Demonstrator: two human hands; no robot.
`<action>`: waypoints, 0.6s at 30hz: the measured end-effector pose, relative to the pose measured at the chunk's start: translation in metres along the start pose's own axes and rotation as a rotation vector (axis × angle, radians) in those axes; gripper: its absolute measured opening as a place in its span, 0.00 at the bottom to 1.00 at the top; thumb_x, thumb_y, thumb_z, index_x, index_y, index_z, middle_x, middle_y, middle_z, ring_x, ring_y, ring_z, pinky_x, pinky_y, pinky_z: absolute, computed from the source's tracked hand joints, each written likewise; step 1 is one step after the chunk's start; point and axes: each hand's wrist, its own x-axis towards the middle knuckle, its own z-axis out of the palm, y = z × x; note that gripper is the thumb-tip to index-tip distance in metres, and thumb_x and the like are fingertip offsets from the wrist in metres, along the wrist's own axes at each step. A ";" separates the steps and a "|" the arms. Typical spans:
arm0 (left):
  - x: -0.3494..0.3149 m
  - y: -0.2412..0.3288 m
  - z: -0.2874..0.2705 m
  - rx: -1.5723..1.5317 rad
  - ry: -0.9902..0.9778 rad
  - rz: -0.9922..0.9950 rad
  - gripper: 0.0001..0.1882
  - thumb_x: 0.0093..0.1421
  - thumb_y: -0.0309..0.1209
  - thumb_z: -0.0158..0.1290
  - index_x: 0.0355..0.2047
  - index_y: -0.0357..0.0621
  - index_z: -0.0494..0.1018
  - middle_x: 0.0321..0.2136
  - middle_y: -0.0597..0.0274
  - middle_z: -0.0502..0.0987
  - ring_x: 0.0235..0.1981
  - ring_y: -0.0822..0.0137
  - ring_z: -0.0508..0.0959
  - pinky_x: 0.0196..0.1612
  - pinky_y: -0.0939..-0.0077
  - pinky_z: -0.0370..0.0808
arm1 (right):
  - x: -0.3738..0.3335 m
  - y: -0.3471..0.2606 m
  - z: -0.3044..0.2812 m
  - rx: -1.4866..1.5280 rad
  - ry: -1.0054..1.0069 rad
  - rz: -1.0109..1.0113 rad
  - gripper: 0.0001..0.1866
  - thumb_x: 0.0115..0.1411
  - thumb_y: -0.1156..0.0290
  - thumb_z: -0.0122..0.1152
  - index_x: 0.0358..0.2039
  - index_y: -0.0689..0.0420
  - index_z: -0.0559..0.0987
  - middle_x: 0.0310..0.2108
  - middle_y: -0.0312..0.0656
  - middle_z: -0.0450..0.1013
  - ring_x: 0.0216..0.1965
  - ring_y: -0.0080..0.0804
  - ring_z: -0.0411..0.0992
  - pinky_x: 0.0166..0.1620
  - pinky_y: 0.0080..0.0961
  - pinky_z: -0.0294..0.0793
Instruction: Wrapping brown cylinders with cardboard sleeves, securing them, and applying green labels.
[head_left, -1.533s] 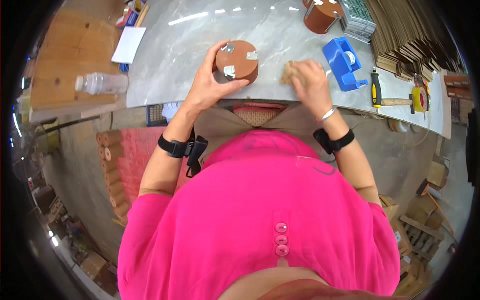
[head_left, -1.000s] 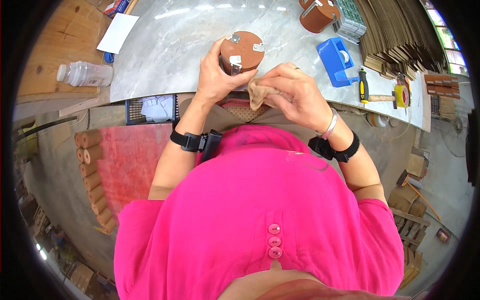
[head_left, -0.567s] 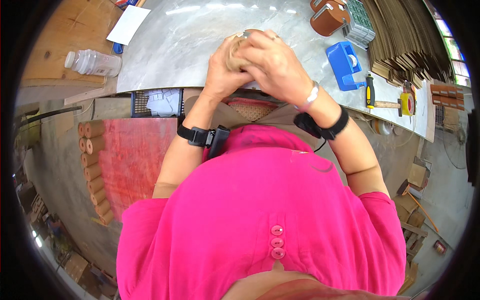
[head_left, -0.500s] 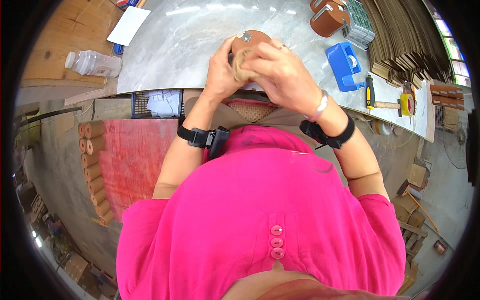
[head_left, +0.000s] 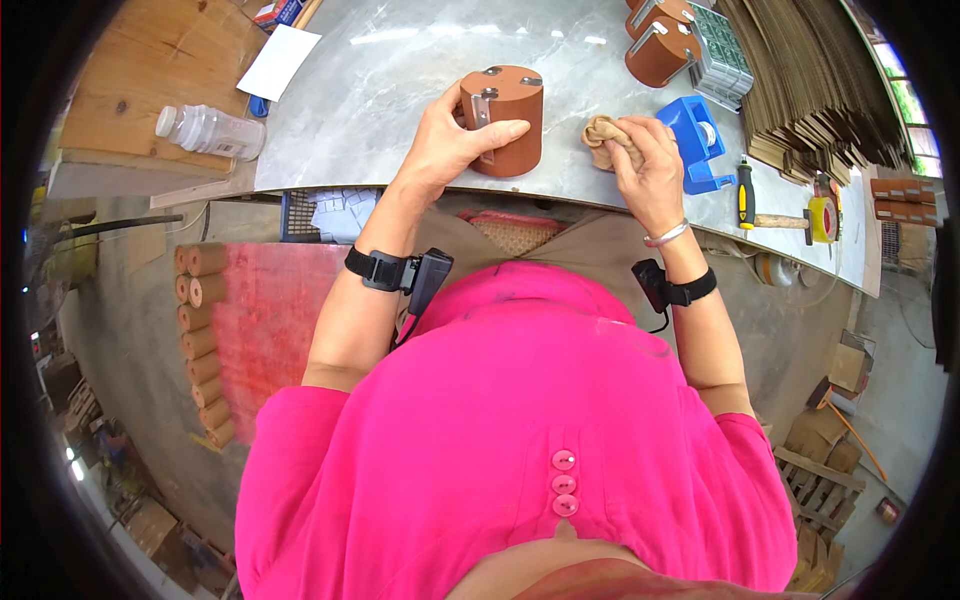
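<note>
The grey marble-look bench [head_left: 400, 70] stretches out ahead of both hands and carries everything in play. Beyond the right hand, toward the far right corner, a tall stack of flat brown cardboard sheets [head_left: 810, 90] leans in rows, and near it stand two more brown cylinders [head_left: 660, 40] with metal fittings. Just right of the right hand sits a blue tape dispenser [head_left: 700, 140], and further right along the bench edge lie a hammer [head_left: 770, 215] and a yellow tape measure [head_left: 822, 218]. Well off to the left of the left hand a clear plastic bottle [head_left: 210, 130] lies on its side beside a white sheet of paper [head_left: 280, 60].

The left hand [head_left: 450, 140] is wrapped around the side of a brown wooden cylinder [head_left: 505, 120], thumb and fingers curled on its wall, holding it upright on the bench near the front edge. The right hand [head_left: 645, 165] is closed on a crumpled tan cloth [head_left: 603, 140], which rests on the bench just beside the cylinder but apart from it.

Judging by this, the piece is between wipes: steadied by one hand while the cloth is regathered in the other. The next move would likely call for bringing the bunched cloth back against the cylinder's surface while the left hand turns or braces it, keeping it from tipping off the near edge.
</note>
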 end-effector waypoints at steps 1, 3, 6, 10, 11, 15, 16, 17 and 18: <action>-0.001 0.002 0.001 -0.006 0.001 -0.049 0.38 0.45 0.41 0.74 0.55 0.39 0.73 0.47 0.55 0.79 0.49 0.64 0.79 0.53 0.67 0.76 | -0.001 0.000 0.002 0.005 0.001 0.003 0.12 0.53 0.75 0.67 0.39 0.57 0.83 0.40 0.43 0.77 0.41 0.44 0.73 0.47 0.35 0.71; 0.001 -0.001 -0.001 -0.013 0.000 -0.053 0.38 0.46 0.41 0.73 0.55 0.39 0.73 0.47 0.55 0.79 0.49 0.63 0.79 0.53 0.66 0.76 | 0.000 0.002 0.005 0.013 -0.002 0.002 0.11 0.53 0.75 0.67 0.39 0.57 0.83 0.40 0.43 0.77 0.41 0.44 0.73 0.46 0.35 0.71; 0.003 -0.003 -0.002 -0.019 -0.004 -0.059 0.38 0.46 0.42 0.73 0.55 0.39 0.73 0.48 0.54 0.79 0.50 0.63 0.78 0.54 0.66 0.75 | 0.000 0.005 0.006 -0.016 -0.005 -0.001 0.11 0.53 0.74 0.68 0.39 0.58 0.82 0.40 0.43 0.77 0.41 0.45 0.73 0.46 0.35 0.72; 0.004 0.000 0.000 0.017 -0.002 -0.047 0.39 0.46 0.43 0.73 0.56 0.39 0.72 0.48 0.54 0.79 0.50 0.62 0.78 0.55 0.66 0.75 | -0.004 0.008 0.006 -0.014 0.013 0.012 0.12 0.53 0.74 0.68 0.39 0.58 0.82 0.40 0.43 0.76 0.41 0.45 0.73 0.45 0.35 0.72; 0.005 -0.001 0.000 0.018 -0.004 -0.048 0.39 0.46 0.43 0.73 0.56 0.39 0.72 0.48 0.54 0.79 0.50 0.62 0.78 0.55 0.66 0.75 | -0.005 0.009 0.008 -0.012 0.013 0.014 0.12 0.53 0.74 0.68 0.39 0.58 0.82 0.40 0.43 0.76 0.41 0.45 0.73 0.46 0.36 0.72; 0.008 -0.008 0.001 0.025 0.010 0.000 0.42 0.45 0.41 0.74 0.58 0.39 0.70 0.50 0.54 0.78 0.51 0.61 0.78 0.55 0.65 0.75 | -0.007 0.009 0.013 0.009 0.023 0.028 0.12 0.53 0.74 0.68 0.39 0.57 0.82 0.41 0.43 0.76 0.42 0.46 0.73 0.46 0.36 0.72; 0.009 -0.010 0.002 0.041 0.014 0.074 0.43 0.44 0.40 0.75 0.59 0.39 0.69 0.50 0.54 0.77 0.51 0.61 0.78 0.55 0.65 0.75 | -0.008 0.011 0.016 0.009 0.023 0.031 0.12 0.53 0.74 0.68 0.39 0.57 0.82 0.41 0.43 0.76 0.42 0.46 0.73 0.46 0.36 0.72; 0.008 -0.011 0.003 0.041 0.011 0.070 0.43 0.44 0.40 0.75 0.59 0.39 0.69 0.50 0.54 0.77 0.51 0.61 0.78 0.55 0.65 0.75 | -0.010 0.014 0.020 0.017 0.015 0.033 0.12 0.53 0.74 0.68 0.39 0.57 0.82 0.41 0.43 0.76 0.42 0.47 0.72 0.46 0.37 0.72; 0.008 -0.013 0.003 0.193 0.004 0.159 0.43 0.45 0.37 0.74 0.59 0.38 0.68 0.52 0.53 0.77 0.54 0.60 0.76 0.58 0.64 0.73 | -0.011 0.016 0.022 0.026 0.007 0.036 0.12 0.53 0.74 0.67 0.40 0.57 0.82 0.42 0.44 0.76 0.42 0.47 0.72 0.46 0.37 0.72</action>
